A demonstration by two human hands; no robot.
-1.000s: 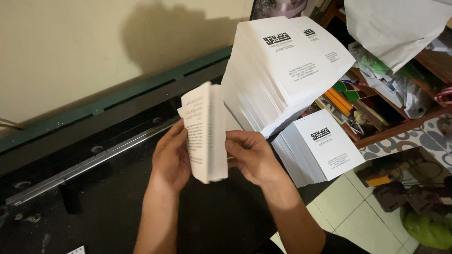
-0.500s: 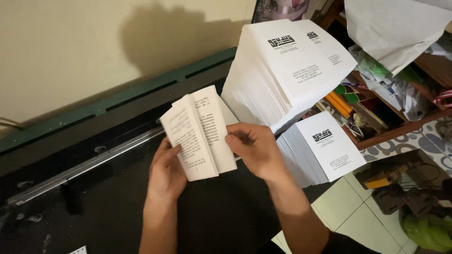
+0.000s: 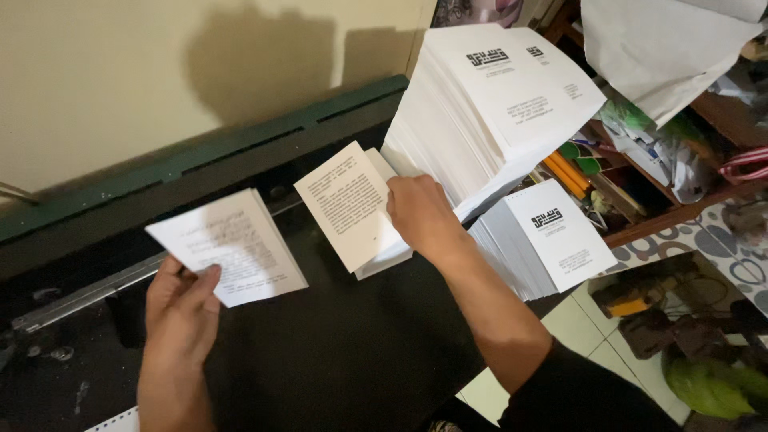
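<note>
Gripping a thin printed booklet (image 3: 228, 246) by its lower edge, left hand (image 3: 180, 308) holds it above the black worktop (image 3: 336, 352), left of the tall white stack (image 3: 488, 104). Right hand (image 3: 420, 214) closes on a thicker booklet bundle (image 3: 352, 206) resting just beside that stack.

Bare forearms, with a black sleeve (image 3: 576, 392) on the right arm.

Tall white paper stack (image 3: 488, 104) on black worktop (image 3: 336, 360); smaller booklet stack (image 3: 544, 240) just below it; wooden shelf (image 3: 680, 200) with orange pencils (image 3: 564, 172) right of it; cream wall (image 3: 120, 72) left of it.
</note>
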